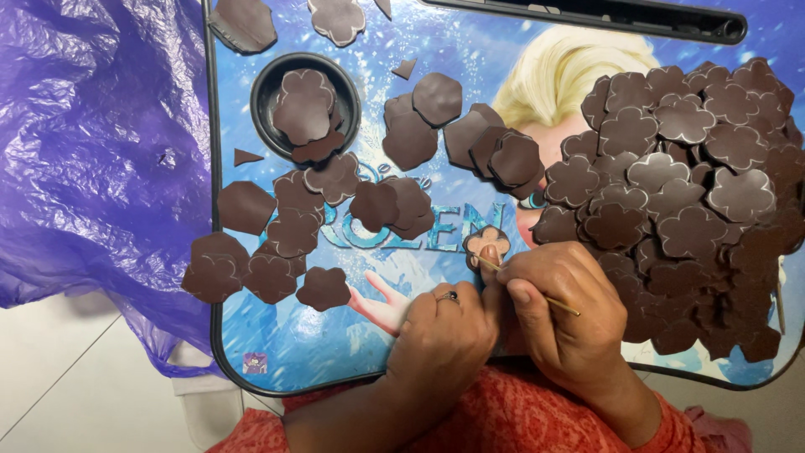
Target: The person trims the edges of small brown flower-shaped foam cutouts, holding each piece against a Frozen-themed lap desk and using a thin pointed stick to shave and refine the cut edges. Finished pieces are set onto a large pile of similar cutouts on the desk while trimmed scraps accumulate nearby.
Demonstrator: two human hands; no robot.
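Marking lines on one small brown flower shape

The right hand (566,306) pinches a thin wooden stick (528,285); the left hand (444,331) is curled, a fingertip pressing the small brown flower-shaped foam piece (486,245) onto the blue picture tray (352,335). It looks like the marking step (next, I think, a slow, steady stroke). Farther off sit a big heap of brown flower cut-outs (688,184), a round black cup holder (267,84) and a purple plastic bag (92,143).

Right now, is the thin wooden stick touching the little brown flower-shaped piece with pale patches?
Touching. The head view shows the tip of the thin wooden stick, held in the right hand, resting on the little brown flower-shaped piece.
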